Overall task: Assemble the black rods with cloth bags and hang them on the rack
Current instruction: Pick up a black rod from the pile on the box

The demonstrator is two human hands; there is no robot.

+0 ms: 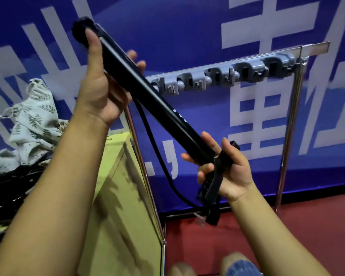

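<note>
2 bare hands are on one long black rod, which slants across the front of the chrome rack frame from upper left down to lower right. Left hand grips the rod's upper part, thumb laid straight along it toward the fuzzy black tip, fingers wrapped round behind. Right hand holds the lower end, fingers curled about the black handle piece and strap. Behind the rod, the grey plastic clip strip runs along the rack's top bar. Left of the rack, a white leaf-print cloth bag lies crumpled on a pale wooden box. Below the rod, a thin black cord loops down.
</note>
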